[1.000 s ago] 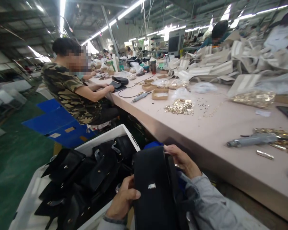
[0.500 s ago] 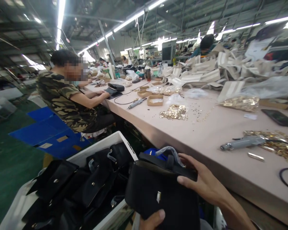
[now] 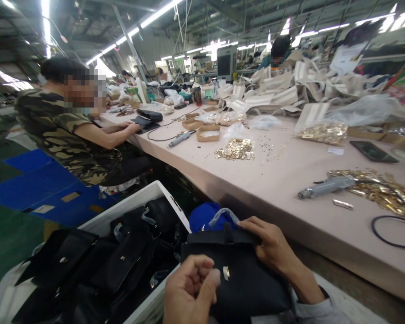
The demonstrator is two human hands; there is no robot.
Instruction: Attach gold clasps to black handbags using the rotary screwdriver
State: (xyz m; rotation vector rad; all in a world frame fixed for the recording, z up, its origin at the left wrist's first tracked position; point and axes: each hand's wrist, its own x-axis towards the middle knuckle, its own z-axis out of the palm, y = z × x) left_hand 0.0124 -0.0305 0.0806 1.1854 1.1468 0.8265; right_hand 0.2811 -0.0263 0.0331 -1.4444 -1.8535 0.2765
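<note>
A black handbag (image 3: pixel 249 279) with a small gold clasp (image 3: pixel 226 272) lies in my lap, below the table's edge. My right hand (image 3: pixel 273 247) grips its top edge beside the plastic-wrapped handle (image 3: pixel 222 216). My left hand (image 3: pixel 192 288) sits in front of the bag with fingers curled into a pinch close to the clasp; what it holds is too small to make out.
A white bin (image 3: pixel 135 202) of several black bags stands at my left. The long pink table (image 3: pixel 283 180) carries a grey power screwdriver (image 3: pixel 324 186), gold hardware piles (image 3: pixel 236 150), a phone (image 3: pixel 373 151) and a black cable (image 3: pixel 388 227). A person in a camouflage shirt (image 3: pixel 64 130) works further along.
The bag has turned from upright to lying flat in my lap with the clasp facing up. My left hand came up over its front and curled into a pinch.
</note>
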